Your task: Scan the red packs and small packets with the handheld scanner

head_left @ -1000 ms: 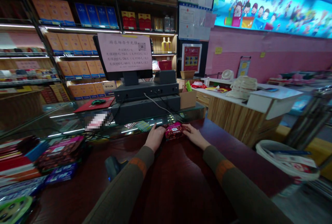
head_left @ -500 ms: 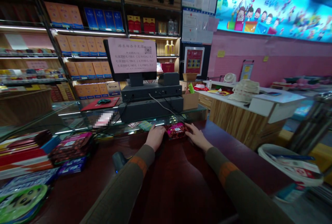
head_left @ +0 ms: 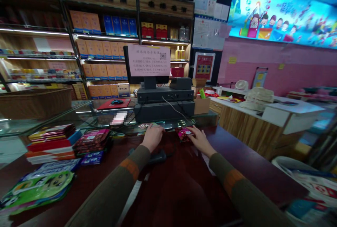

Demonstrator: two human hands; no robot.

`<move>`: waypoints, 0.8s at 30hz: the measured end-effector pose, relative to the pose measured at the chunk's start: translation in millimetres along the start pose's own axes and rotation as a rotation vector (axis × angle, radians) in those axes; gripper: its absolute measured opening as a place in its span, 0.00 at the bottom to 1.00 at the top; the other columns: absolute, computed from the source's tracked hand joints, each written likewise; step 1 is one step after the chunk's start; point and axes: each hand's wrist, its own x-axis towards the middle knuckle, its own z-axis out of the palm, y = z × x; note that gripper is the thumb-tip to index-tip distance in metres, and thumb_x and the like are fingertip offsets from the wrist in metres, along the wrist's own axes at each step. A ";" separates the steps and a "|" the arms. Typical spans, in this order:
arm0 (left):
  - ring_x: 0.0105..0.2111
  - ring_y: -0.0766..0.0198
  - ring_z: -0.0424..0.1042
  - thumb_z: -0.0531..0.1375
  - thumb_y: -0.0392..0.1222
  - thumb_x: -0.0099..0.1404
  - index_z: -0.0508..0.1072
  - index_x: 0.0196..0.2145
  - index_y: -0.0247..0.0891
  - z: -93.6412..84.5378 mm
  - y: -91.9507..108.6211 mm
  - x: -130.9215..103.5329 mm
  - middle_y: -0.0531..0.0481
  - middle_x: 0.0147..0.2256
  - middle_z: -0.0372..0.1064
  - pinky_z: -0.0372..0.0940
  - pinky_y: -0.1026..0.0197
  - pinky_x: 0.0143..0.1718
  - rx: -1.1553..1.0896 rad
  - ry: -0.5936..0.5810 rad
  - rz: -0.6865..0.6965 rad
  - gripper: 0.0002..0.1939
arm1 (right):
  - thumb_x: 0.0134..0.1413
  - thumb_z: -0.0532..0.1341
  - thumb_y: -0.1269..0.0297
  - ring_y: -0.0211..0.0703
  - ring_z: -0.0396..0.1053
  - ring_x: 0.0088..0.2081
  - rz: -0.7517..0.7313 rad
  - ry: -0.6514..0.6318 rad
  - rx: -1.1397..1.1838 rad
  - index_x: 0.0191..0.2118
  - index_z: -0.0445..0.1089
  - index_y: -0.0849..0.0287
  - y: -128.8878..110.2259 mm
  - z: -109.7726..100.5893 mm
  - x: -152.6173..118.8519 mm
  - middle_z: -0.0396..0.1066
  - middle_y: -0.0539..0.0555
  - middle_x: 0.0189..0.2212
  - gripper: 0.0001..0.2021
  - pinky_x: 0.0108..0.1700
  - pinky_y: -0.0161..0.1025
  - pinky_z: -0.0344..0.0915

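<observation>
At centre frame, the right hand [head_left: 200, 140] holds the right end of a pink packet [head_left: 183, 134], likely steadying it; the left hand [head_left: 153, 137] curls apart, grip unclear.

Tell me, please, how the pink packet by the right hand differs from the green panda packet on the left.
The pink packet has darker reddish print, while the panda packet is mostly green with a panda face. The right hand touches the pink packet; no hand touches the panda packet. Both have printed fronts.
</observation>
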 end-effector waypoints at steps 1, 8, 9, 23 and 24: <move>0.49 0.58 0.74 0.52 0.31 0.67 0.78 0.41 0.42 -3.6 -3.9 -3.8 0.48 0.44 0.79 0.54 0.48 0.63 0.002 0.009 -0.012 0.15 | 0.62 0.54 0.65 0.53 0.49 0.71 -0.016 -0.006 -0.002 0.61 0.66 0.53 -4.6 2.2 0.8 0.65 0.58 0.64 0.22 0.68 0.69 0.37; 0.53 0.57 0.72 0.54 0.32 0.65 0.79 0.40 0.43 -21.7 -35.2 -35.9 0.47 0.46 0.78 0.56 0.49 0.62 -0.015 0.094 -0.095 0.15 | 0.60 0.54 0.66 0.52 0.51 0.70 -0.106 -0.036 -0.006 0.60 0.68 0.52 -37.3 26.0 6.6 0.67 0.56 0.62 0.22 0.68 0.67 0.40; 0.53 0.57 0.72 0.54 0.32 0.65 0.79 0.40 0.43 -22.4 -40.1 -40.9 0.48 0.46 0.78 0.56 0.50 0.62 -0.025 0.104 -0.111 0.15 | 0.60 0.54 0.66 0.52 0.51 0.70 -0.114 -0.042 -0.002 0.60 0.67 0.52 -42.1 29.8 7.0 0.67 0.57 0.62 0.23 0.68 0.67 0.40; 0.50 0.57 0.75 0.52 0.32 0.67 0.78 0.42 0.42 -37.2 -98.8 -99.6 0.48 0.47 0.78 0.55 0.46 0.62 -0.036 0.115 -0.287 0.16 | 0.60 0.55 0.67 0.51 0.51 0.70 -0.213 -0.137 0.038 0.60 0.67 0.54 -112.0 72.1 16.2 0.65 0.60 0.63 0.22 0.69 0.67 0.38; 0.50 0.57 0.75 0.51 0.32 0.67 0.78 0.42 0.42 -38.1 -102.1 -103.1 0.48 0.46 0.78 0.55 0.46 0.62 -0.036 0.118 -0.296 0.16 | 0.61 0.55 0.67 0.51 0.51 0.70 -0.219 -0.146 0.038 0.60 0.67 0.53 -116.4 74.8 16.8 0.65 0.60 0.63 0.22 0.69 0.67 0.38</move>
